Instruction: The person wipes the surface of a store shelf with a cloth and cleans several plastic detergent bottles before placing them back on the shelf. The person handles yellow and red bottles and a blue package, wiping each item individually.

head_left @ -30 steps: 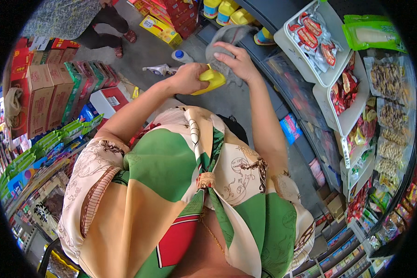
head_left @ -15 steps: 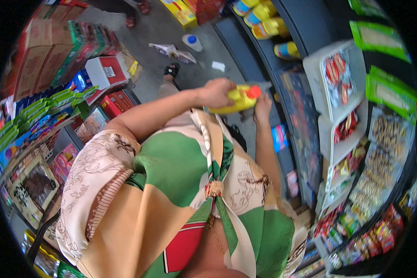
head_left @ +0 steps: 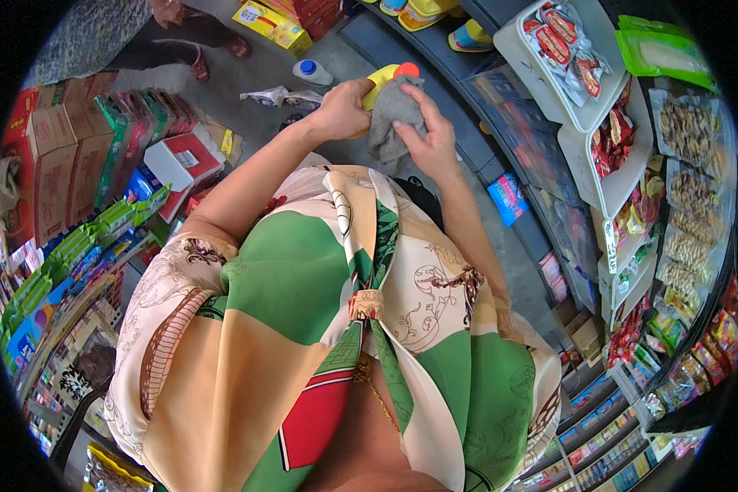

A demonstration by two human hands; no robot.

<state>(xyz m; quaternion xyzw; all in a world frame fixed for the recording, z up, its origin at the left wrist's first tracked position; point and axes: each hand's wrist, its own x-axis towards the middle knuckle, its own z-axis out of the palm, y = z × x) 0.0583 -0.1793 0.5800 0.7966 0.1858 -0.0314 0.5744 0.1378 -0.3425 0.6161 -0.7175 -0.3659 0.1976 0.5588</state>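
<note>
Shop floor and shelving carrying the stock.
Grey floor (head_left: 221, 90) is bearing a white bottle with a blue cap (head_left: 312, 72), a crumpled wrapper (head_left: 275, 97), a yellow carton (head_left: 275, 25) and a red-and-white box (head_left: 184, 160); brown cartons (head_left: 53, 156) are standing along the left. Dark low shelf (head_left: 467, 98) is carrying yellow bottles (head_left: 422, 10). White racks (head_left: 599, 107) on the right are holding red snack packets (head_left: 562, 41).

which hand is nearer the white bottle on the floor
Left. The left hand grips the yellow bottle just beside the white bottle; the right hand holds the grey cloth farther away.
</note>
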